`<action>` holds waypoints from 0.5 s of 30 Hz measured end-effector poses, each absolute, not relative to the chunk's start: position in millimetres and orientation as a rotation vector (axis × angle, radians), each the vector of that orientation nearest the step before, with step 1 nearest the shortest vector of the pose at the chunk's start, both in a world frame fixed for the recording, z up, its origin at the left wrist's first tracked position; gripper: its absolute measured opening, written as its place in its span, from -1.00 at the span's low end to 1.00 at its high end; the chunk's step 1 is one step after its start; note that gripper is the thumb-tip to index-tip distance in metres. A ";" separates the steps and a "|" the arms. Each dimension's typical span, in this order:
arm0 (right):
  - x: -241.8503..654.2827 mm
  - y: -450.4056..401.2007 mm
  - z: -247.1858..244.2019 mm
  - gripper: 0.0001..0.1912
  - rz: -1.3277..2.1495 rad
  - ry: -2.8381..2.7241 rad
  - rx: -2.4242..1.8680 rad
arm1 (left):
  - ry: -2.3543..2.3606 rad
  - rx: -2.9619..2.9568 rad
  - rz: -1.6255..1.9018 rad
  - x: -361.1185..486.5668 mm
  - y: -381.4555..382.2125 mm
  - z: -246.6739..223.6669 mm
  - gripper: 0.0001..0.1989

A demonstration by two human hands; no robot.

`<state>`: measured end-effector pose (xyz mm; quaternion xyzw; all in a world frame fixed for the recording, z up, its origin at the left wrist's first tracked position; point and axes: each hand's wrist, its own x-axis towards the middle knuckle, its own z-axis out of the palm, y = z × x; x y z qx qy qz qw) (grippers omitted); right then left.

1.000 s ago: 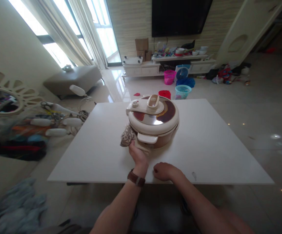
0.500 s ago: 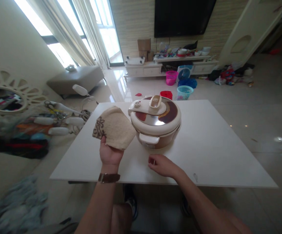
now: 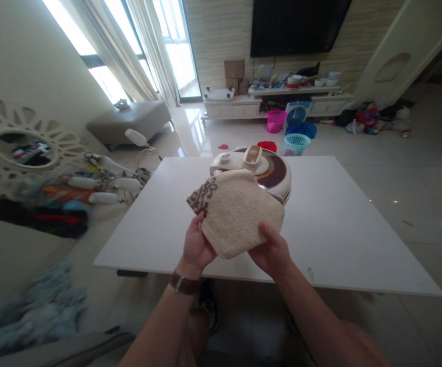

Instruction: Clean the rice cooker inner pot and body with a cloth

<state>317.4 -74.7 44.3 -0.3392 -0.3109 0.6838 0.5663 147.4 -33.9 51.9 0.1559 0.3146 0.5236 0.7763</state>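
A folded beige cloth [image 3: 242, 214] with a dark scroll pattern at its left corner is held up above the near part of the white table [image 3: 343, 229]. My left hand [image 3: 197, 244] grips its lower left edge, thumb on top. On its lower right side, my right hand [image 3: 272, 251] pinches the cloth with the thumb over it. Behind the cloth stands a cream and brown electric cooker [image 3: 274, 171] with its lid on; the cloth hides its front and lower part.
White lamp heads [image 3: 127, 184] stand off the table's left edge. Beyond the table are a light blue basket [image 3: 297, 144], a pink basket [image 3: 275, 121] and a low cabinet [image 3: 232, 109]. A grey bench [image 3: 133, 122] sits by the window.
The cloth has moved right, from beside the cooker to in front of it. My right hand, closed near the table before, has taken hold of the cloth. The view has shifted slightly.
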 end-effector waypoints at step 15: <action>409.4 -46.0 42.2 -0.48 0.271 -0.593 -1.126 | 1.194 0.371 1.311 194.8 -30.0 23.7 -0.77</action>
